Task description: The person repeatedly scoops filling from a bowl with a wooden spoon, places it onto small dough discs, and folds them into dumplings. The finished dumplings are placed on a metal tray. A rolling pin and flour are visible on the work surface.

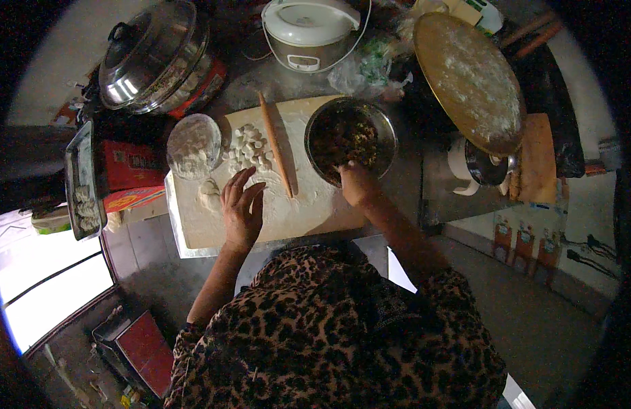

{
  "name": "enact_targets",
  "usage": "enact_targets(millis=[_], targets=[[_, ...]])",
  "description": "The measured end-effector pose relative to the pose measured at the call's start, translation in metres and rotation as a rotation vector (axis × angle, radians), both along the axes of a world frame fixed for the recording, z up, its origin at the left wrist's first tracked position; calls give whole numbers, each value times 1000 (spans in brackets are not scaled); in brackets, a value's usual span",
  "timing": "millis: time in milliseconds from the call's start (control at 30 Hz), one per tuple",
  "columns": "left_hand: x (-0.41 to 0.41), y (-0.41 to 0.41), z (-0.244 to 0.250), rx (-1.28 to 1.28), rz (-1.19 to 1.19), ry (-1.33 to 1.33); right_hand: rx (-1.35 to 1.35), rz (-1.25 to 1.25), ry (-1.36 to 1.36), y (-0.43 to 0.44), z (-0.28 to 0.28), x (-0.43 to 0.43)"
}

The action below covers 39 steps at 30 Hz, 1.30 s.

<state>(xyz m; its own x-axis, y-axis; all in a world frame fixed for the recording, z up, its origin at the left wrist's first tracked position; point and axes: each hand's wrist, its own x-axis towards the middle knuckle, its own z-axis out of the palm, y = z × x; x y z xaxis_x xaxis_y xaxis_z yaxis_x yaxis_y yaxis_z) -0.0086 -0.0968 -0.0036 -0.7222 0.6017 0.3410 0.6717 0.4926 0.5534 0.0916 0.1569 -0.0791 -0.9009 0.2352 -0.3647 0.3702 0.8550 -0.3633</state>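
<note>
My left hand (242, 207) hovers, fingers apart, over the floured wooden board (325, 214), just below a heap of small dough pieces (250, 145). My right hand (357, 183) is closed at the near rim of a steel bowl (393, 140) with dark chopped filling (353, 135); what it grips is too dark to make out. A tapered wooden rolling pin (276, 145) lies between the dough pieces and the bowl. At the board's left are a lump of dough (209, 195) and a round dish of flour (193, 145).
Beyond the board stand a rice cooker (311, 28) and plastic bags (364, 64). A lidded steel pot (146, 56) is at upper left, a metal tray (75, 179) with pale dough shapes at far left. A large floured round tray (471, 82) leans at right.
</note>
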Motion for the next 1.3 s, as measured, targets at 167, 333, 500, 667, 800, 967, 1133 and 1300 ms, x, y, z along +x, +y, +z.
enact_targets(millis=[167,333,500,667,800,967,1133,1300], targets=[[-2,16,-15,256,54,-447,-116,-19,38,-4,10,3],[0,34,-20,908,9,-1363,-184,-38,259,-1,1,14],[0,50,-14,683,-48,-1210,-602,-260,493,14,-32,32],[-5,56,-68,899,-18,-1466,-1082,-526,289,27,-33,35],[-10,72,-82,1083,129,-1671,-1102,-544,214,35,-22,34],[-13,93,-93,1265,-9,-1733,-966,-438,412,30,4,36],[-7,115,-65,1224,-77,-1864,-509,-187,748,14,33,37],[1,127,-35,1224,-128,-1936,-208,7,761,7,38,45]])
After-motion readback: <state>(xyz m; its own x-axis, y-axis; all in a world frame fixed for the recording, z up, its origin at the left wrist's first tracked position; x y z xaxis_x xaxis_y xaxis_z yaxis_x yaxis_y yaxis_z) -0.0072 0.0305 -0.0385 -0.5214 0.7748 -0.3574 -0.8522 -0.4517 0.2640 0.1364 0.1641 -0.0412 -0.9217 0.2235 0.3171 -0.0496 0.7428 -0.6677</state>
